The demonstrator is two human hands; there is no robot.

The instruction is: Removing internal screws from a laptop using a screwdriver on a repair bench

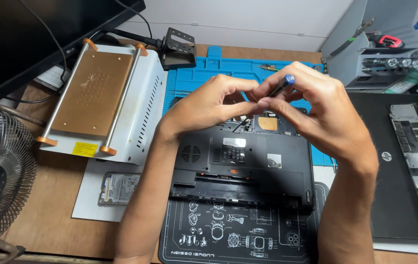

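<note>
Black plastic, the upturned laptop base [248,161] lies on our mat [204,239] with its underside exposed. Our right hand [316,115] pinches a blue-capped screwdriver [279,87], slanted down toward the open bay; our left hand [209,105] curls in, fingertips [248,105] closed near its shaft, seemingly steadying it.
</note>
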